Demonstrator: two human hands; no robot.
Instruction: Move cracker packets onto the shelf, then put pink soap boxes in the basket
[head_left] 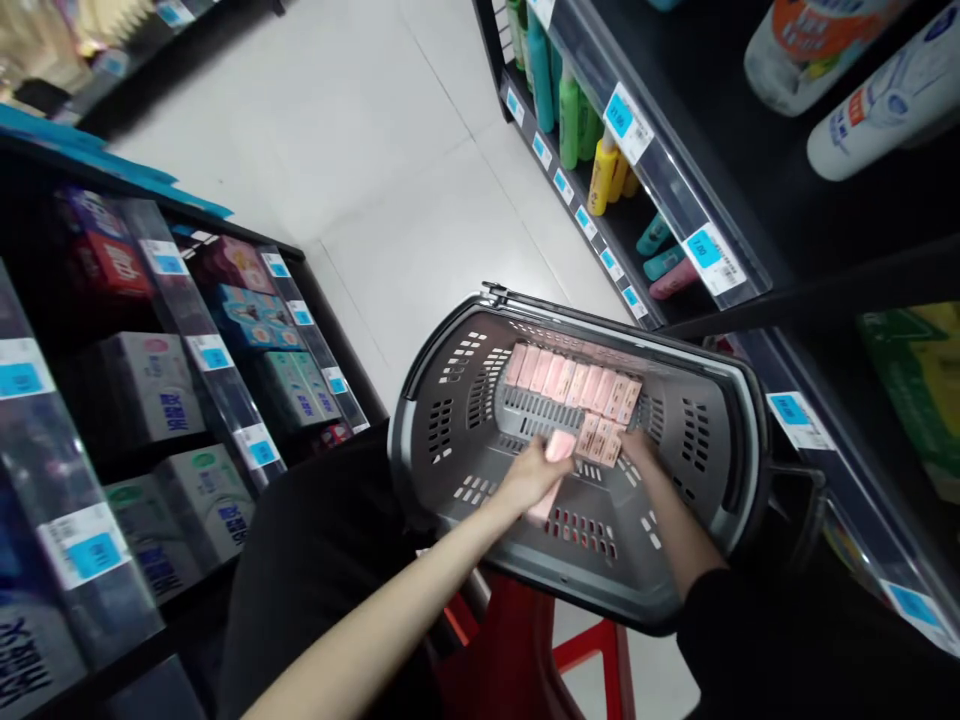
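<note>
Both my hands reach down into a grey plastic shopping basket (457, 450). My left hand (531, 475) is closed around a small pink box (561, 446); part of the box is hidden by the fingers. At the right end of a short row of small pink boxes (598, 438), my right hand (636, 450) touches the last box, its fingertips mostly out of sight. Behind these, a longer row of the same pink boxes (574, 382) stands along the basket's far wall. Another pink shape (544, 505) lies below my left hand.
Beneath the basket is a red stool (517, 650). Shelves of boxed goods (154, 385) stand to the left, each edge carrying price tags (94, 545). On the right shelves are bottles (604, 175) and price tags (709, 255). Pale floor tiles (390, 180) stretch between the shelves.
</note>
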